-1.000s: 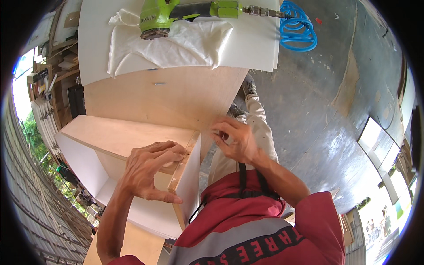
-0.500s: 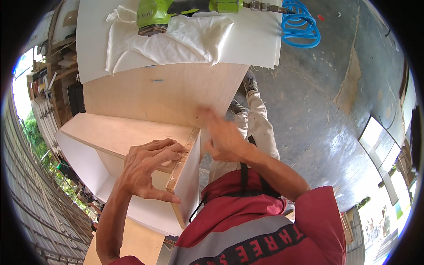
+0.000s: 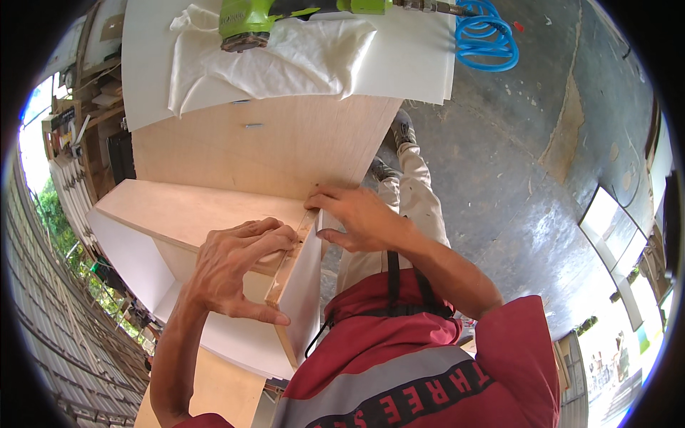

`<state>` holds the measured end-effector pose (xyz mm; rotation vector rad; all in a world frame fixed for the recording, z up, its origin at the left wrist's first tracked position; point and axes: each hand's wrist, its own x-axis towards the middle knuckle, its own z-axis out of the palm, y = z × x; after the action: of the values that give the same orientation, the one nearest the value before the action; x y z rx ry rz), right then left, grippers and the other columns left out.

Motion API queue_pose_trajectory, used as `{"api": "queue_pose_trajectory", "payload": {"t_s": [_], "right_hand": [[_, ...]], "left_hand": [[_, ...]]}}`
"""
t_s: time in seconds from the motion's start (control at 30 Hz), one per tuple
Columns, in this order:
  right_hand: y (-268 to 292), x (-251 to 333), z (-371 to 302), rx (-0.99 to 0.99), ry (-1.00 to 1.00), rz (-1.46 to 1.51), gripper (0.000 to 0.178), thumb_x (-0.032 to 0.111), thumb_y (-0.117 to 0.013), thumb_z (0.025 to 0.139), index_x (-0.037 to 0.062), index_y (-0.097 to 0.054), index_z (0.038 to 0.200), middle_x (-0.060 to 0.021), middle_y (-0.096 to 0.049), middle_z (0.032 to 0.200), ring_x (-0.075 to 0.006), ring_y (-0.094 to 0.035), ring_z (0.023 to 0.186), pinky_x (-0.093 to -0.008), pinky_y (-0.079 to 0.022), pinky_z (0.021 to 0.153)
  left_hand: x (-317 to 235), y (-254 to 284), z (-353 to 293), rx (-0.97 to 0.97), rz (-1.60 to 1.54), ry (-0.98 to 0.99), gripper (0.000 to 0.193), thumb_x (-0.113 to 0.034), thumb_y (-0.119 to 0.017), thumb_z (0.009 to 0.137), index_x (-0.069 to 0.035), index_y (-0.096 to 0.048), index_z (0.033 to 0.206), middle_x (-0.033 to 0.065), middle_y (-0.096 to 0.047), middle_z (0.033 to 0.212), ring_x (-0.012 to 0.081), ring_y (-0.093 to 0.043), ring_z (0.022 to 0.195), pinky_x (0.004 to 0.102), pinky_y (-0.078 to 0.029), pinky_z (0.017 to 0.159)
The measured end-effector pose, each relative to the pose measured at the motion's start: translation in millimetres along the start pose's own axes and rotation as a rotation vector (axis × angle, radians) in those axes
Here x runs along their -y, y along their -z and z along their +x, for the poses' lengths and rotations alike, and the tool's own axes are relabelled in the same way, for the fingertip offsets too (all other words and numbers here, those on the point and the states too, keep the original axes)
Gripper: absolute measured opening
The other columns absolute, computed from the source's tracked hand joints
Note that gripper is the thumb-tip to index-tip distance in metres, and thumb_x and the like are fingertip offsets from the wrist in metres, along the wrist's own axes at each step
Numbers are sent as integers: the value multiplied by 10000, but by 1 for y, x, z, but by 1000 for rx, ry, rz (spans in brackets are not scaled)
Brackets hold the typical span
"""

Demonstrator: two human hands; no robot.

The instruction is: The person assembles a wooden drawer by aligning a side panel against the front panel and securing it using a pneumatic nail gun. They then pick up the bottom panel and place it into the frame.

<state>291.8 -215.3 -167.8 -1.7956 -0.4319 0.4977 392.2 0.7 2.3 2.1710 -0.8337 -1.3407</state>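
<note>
A box-shaped plywood cabinet [image 3: 193, 214] with white inner faces lies on its side in front of me. My left hand [image 3: 232, 267] rests at its end panel [image 3: 303, 267], fingertips bent onto the bare wooden edge and the thumb spread apart lower down that edge. At the far corner of the same panel is my right hand [image 3: 364, 217]. Its fingers lie over the top edge, while the thumb sits against the white outer face, so the panel is between them. The palms and the undersides of the fingers are hidden.
A plywood sheet [image 3: 242, 153] beyond the cabinet carries a small metal piece [image 3: 255, 126]. Farther off, a green air nailer [image 3: 246, 21] lies on a white cloth [image 3: 307, 60] over a white panel [image 3: 407, 64]. A coiled blue hose [image 3: 486, 43] hangs beside it over the concrete floor [image 3: 514, 171].
My right hand, blurred by motion before, has come down onto the far corner of the end panel and taken hold there. My left hand has stayed almost in place.
</note>
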Motion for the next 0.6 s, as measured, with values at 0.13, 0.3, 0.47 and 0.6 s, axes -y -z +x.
{"api": "queue_pose_trajectory", "payload": {"t_s": [0.13,0.3,0.47,0.6], "right_hand": [[7,-3,7,38,4,58,458,193,-816,844,60,-632,1242,-114,-653,1271,-306,-704,925,-441,-566,778],[27,12,3,-40,-33,166,351,147,-813,872,48,-678,1181,-118,-696,1206,-229,-696,716,-373,-555,657],[105,37,28,-509,35,106,197,62,-785,874,37,-725,1060,-93,-721,952,-156,-652,620,-287,-514,570],[170,35,72,-814,164,-230,136,116,-779,876,27,-738,971,-95,-717,844,-177,-664,631,-305,-515,583]], "left_hand": [[2,0,0,-46,-3,-50,890,-687,-887,528,-92,-678,1156,85,-735,1175,349,-704,1088,445,-568,846],[-3,1,3,-38,-5,-35,855,-734,-842,581,-91,-666,1115,89,-729,1124,341,-699,1022,445,-546,792],[-2,-1,-1,-48,-16,-11,856,-765,-813,593,-103,-657,1112,97,-725,1087,338,-695,989,456,-524,745],[0,-3,0,-47,-26,-4,880,-785,-803,577,-107,-645,1115,91,-725,1079,344,-694,970,461,-509,726]]}}
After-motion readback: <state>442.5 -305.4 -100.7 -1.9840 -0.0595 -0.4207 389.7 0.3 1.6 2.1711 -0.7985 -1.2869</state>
